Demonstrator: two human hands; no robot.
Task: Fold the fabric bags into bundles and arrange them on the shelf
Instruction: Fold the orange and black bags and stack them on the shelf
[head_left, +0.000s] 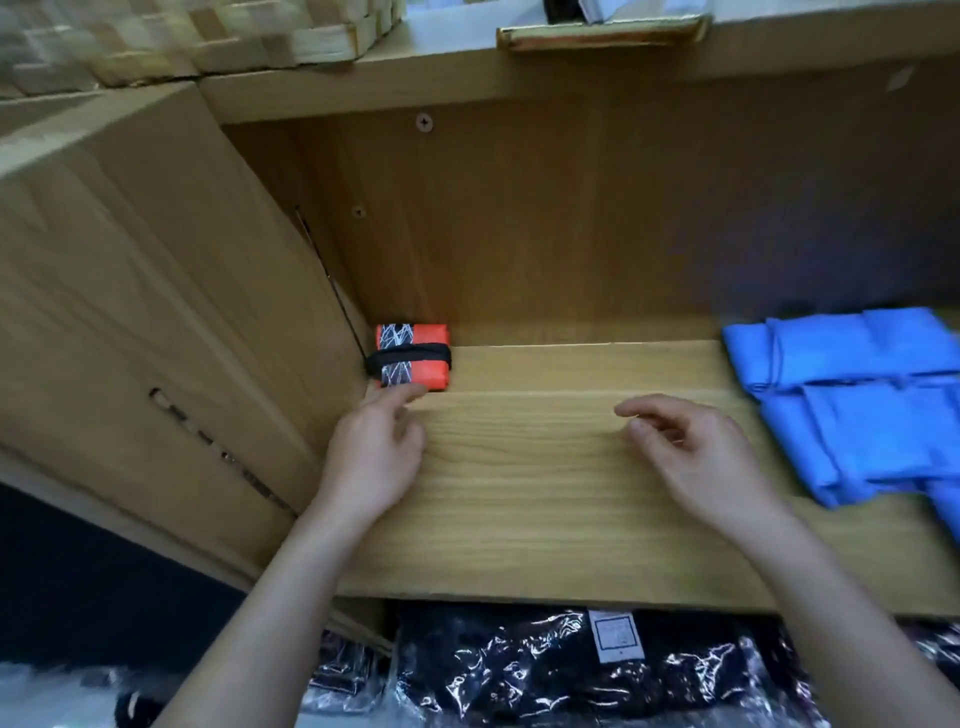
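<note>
An orange fabric bag bundle (413, 356), folded small with a black band around it and a black-and-white patterned strip, sits in the back left corner of the wooden shelf (545, 493). My left hand (376, 454) hovers just in front of it, fingers loosely apart, one fingertip close to the bundle's front edge; it holds nothing. My right hand (691, 452) is over the middle of the shelf, fingers curled and apart, empty. Flat blue fabric bags (862, 405) lie spread at the shelf's right side.
A wooden side panel (156, 312) walls the shelf on the left. Above, a woven basket (182, 36) and a gold-edged box (602, 34) rest on the upper board. Below the shelf lie dark items in clear plastic wrap (571, 670).
</note>
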